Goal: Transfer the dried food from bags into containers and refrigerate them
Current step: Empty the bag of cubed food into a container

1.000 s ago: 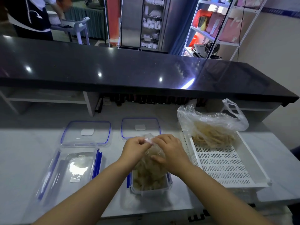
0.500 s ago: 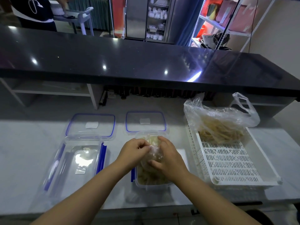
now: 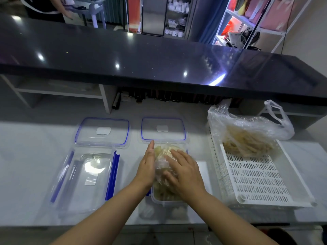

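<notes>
A small clear container (image 3: 166, 200) with blue clips sits on the white counter in front of me, holding a clear bag of pale dried food (image 3: 163, 152). My left hand (image 3: 146, 167) lies flat against the bag's left side, fingers straight. My right hand (image 3: 184, 170) presses on top of the bag with spread fingers. A second plastic bag of dried strips (image 3: 247, 137) lies in the back of a white slotted tray (image 3: 261, 181) at right. A larger empty container (image 3: 88, 175) stands at left.
Two clear lids with blue seals, one larger (image 3: 102, 131) and one smaller (image 3: 162, 129), lie behind the containers. A black raised counter (image 3: 141, 55) runs across the back. Another person (image 3: 46, 7) stands beyond it at far left. Shelving (image 3: 256, 18) is at the back right.
Both hands let go of the bag's pinched top and now lie flat against the bag, pressing it down into the small container.
</notes>
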Available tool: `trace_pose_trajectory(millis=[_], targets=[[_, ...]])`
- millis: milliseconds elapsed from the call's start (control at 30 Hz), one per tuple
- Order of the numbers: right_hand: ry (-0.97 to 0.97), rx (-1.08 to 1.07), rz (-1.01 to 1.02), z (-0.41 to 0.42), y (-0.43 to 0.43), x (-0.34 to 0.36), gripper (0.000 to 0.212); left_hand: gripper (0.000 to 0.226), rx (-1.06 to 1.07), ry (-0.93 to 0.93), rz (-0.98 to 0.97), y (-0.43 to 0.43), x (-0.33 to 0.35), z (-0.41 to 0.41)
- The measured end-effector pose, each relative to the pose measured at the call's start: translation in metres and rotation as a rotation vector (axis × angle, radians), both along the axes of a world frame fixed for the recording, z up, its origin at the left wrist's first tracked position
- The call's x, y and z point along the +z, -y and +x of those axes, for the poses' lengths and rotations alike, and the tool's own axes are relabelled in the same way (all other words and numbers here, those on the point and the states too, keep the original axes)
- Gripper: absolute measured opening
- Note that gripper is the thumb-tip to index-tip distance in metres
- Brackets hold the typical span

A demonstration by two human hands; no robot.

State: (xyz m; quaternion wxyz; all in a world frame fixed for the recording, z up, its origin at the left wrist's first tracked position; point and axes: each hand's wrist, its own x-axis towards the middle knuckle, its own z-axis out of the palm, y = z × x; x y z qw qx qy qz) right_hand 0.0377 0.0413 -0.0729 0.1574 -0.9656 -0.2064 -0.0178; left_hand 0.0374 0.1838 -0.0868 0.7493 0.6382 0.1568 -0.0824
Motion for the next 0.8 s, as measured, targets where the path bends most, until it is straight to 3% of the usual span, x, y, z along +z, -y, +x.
trace_pose_trajectory(millis=[100,233,367,467,567,800], targets=[[0.001,0.010,-0.023,0.012,-0.002,0.002,0.053,0.076,0.026,-0.008,0.034,0.000,-0.011,0.003],[-0.051,-0.020,-0.035,0.030,-0.008,0.008,0.048,0.050,0.053,0.073,0.134,0.001,0.003,-0.002],[-0.111,-0.008,-0.061,0.034,-0.013,0.013,0.050,0.044,0.046,0.101,0.145,0.000,0.002,-0.001],[-0.165,0.014,-0.050,0.024,-0.010,0.015,0.049,0.049,0.044,0.072,0.097,0.001,-0.003,0.001],[-0.226,0.014,-0.015,0.006,-0.001,0.014,0.049,0.071,0.022,0.003,0.036,0.001,-0.013,0.005],[-0.188,0.039,-0.075,0.000,0.004,0.007,0.051,0.072,0.010,-0.013,0.014,0.000,-0.014,0.007]])
